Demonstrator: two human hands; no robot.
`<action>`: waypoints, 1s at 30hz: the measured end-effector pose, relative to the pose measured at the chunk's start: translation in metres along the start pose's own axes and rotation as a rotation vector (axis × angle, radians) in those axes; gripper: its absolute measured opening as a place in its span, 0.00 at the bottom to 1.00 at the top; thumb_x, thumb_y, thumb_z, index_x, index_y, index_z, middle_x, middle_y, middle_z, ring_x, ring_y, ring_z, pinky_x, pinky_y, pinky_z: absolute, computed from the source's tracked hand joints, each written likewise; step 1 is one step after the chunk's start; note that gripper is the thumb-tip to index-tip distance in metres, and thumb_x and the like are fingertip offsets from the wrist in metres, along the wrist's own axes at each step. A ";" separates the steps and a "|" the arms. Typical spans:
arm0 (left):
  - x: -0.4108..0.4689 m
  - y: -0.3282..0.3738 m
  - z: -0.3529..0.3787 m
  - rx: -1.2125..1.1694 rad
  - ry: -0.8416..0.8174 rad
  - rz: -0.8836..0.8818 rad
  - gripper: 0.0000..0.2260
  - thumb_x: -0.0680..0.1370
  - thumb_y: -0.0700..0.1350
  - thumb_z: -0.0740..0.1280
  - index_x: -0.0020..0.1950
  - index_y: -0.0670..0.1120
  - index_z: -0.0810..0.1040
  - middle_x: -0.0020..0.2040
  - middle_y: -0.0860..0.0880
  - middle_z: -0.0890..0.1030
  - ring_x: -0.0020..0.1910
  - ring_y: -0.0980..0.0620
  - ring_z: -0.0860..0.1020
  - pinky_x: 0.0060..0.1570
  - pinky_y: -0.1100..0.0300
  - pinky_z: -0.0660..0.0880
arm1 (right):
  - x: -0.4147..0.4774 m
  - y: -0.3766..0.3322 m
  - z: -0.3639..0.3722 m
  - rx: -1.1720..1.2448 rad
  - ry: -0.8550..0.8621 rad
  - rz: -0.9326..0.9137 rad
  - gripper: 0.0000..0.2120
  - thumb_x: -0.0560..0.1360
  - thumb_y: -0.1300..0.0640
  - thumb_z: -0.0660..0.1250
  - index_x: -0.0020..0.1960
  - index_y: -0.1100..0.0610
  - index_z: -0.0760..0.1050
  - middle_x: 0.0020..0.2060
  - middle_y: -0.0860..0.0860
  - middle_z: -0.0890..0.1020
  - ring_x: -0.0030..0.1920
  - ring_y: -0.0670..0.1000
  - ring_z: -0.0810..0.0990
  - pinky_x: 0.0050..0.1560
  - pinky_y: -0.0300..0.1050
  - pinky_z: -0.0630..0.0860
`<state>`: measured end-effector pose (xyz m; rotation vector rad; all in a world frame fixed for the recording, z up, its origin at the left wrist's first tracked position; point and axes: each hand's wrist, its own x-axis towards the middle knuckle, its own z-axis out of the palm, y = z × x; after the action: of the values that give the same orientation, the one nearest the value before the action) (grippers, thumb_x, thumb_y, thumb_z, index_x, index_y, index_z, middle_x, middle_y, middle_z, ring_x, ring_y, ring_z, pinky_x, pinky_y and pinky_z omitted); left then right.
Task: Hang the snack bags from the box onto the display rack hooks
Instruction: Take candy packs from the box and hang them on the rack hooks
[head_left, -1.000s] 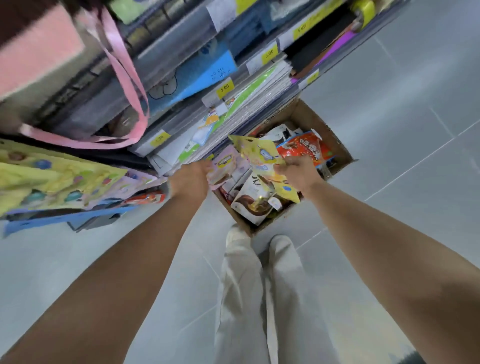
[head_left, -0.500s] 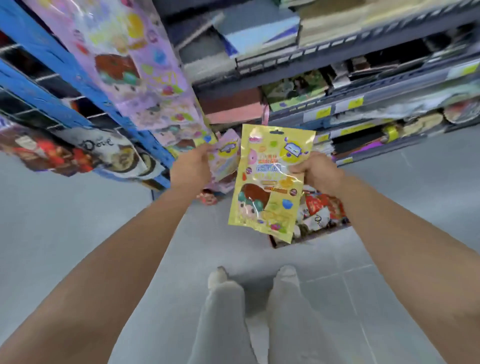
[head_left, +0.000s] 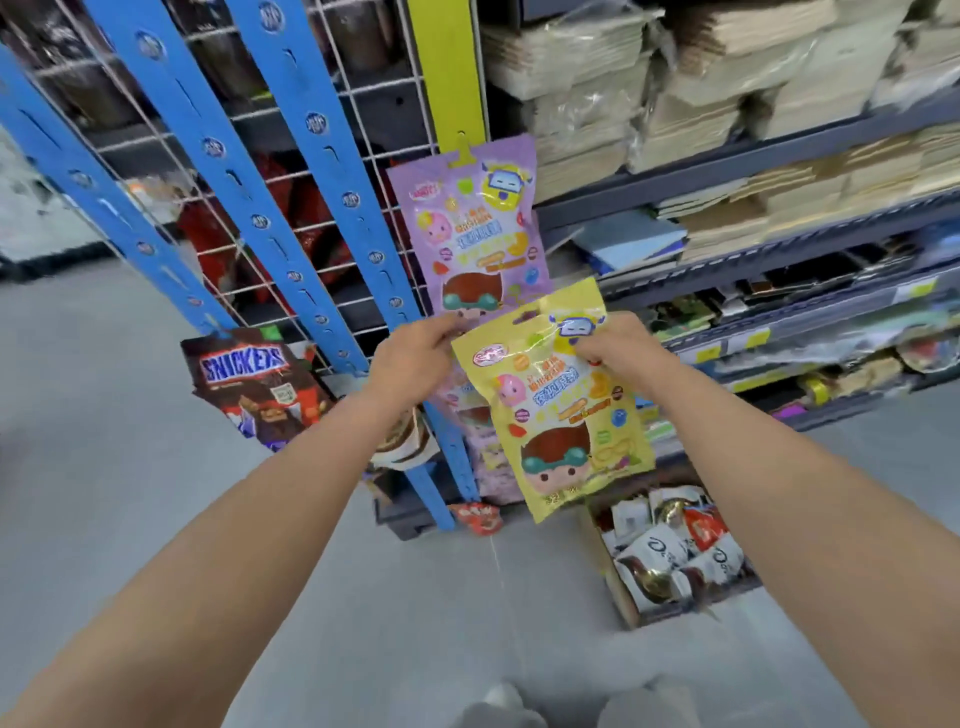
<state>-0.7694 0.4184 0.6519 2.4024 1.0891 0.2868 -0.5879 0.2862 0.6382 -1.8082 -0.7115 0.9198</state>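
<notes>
Right hand (head_left: 618, 347) is pinching the yellow snack bag (head_left: 571, 431) by its top, below the hanging purple bag (head_left: 467, 223), above the box (head_left: 623, 608). Left hand (head_left: 413, 361) is curling at the bag's corner, with its fingertips hidden, so its grip cannot be told. The forearm is cutting off the box's right side.

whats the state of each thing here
yellow bag: gripped by right hand, not hung
purple bag: hanging on yellow strip
left hand: curled at yellow bag's corner, grip unclear
box: open, bags inside
snickers bag: hanging, tilted
</notes>
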 end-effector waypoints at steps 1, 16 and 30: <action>0.002 0.001 -0.011 -0.077 -0.044 0.058 0.14 0.79 0.43 0.63 0.64 0.49 0.77 0.58 0.47 0.81 0.57 0.46 0.77 0.54 0.52 0.75 | -0.003 -0.009 0.005 -0.010 0.010 -0.029 0.20 0.67 0.74 0.59 0.28 0.53 0.58 0.16 0.43 0.59 0.19 0.43 0.55 0.24 0.34 0.52; 0.047 0.070 -0.132 -0.152 0.328 0.228 0.10 0.77 0.43 0.63 0.54 0.51 0.81 0.52 0.50 0.83 0.52 0.52 0.79 0.54 0.51 0.77 | -0.017 -0.129 -0.028 -0.326 0.022 -0.284 0.21 0.70 0.71 0.61 0.28 0.54 0.56 0.19 0.44 0.59 0.21 0.44 0.55 0.25 0.38 0.52; 0.106 0.121 -0.147 -0.172 0.443 0.094 0.16 0.74 0.45 0.70 0.59 0.39 0.78 0.51 0.44 0.82 0.36 0.51 0.76 0.42 0.61 0.72 | 0.016 -0.162 -0.033 -0.249 0.151 -0.284 0.18 0.70 0.69 0.62 0.26 0.54 0.65 0.25 0.48 0.68 0.28 0.47 0.65 0.30 0.39 0.61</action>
<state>-0.6764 0.4794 0.8396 2.2934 1.0803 0.9403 -0.5633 0.3441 0.7924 -1.9053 -0.9895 0.5189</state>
